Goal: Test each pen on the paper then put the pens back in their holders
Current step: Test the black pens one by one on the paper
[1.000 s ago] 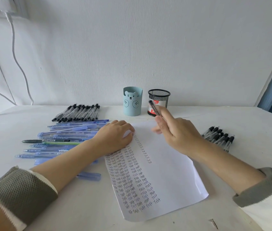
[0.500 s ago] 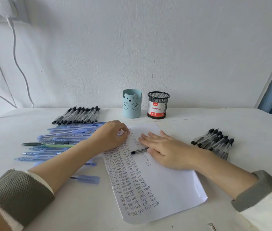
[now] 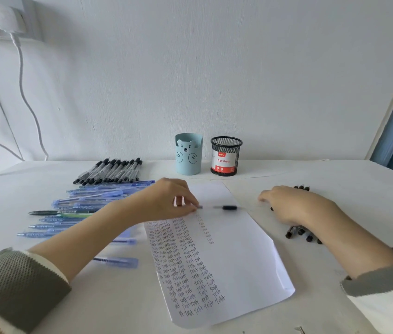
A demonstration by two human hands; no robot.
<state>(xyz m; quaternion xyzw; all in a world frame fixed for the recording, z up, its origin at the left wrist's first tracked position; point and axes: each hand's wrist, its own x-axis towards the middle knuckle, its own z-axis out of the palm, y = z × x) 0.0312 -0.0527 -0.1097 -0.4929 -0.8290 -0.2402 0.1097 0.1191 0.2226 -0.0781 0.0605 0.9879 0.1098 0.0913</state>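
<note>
A white paper (image 3: 234, 256) covered with rows of the handwritten word "Test" lies in the middle of the table. A black-capped clear pen (image 3: 225, 208), blurred, lies across the paper's upper part. My left hand (image 3: 169, 201) pinches that pen's left end with its fingertips. My right hand (image 3: 294, 206) lies palm down on a pile of black-capped pens (image 3: 301, 233) to the right of the paper, hiding most of them. A blue bear holder (image 3: 188, 155) and a black mesh holder (image 3: 226, 156) labelled "Ball Pens" stand at the back, both with no pens showing.
At the back left lies a row of black-capped pens (image 3: 111, 171). In front of it are several blue pens (image 3: 89, 198), with a dark green pen (image 3: 43, 212) among them. One blue pen (image 3: 118, 261) lies apart under my left forearm. White cables (image 3: 24, 97) hang on the wall.
My right hand let go of the pen on the paper and moved right onto the pile of black-capped pens. My left hand's fingers took hold of the pen's left end.
</note>
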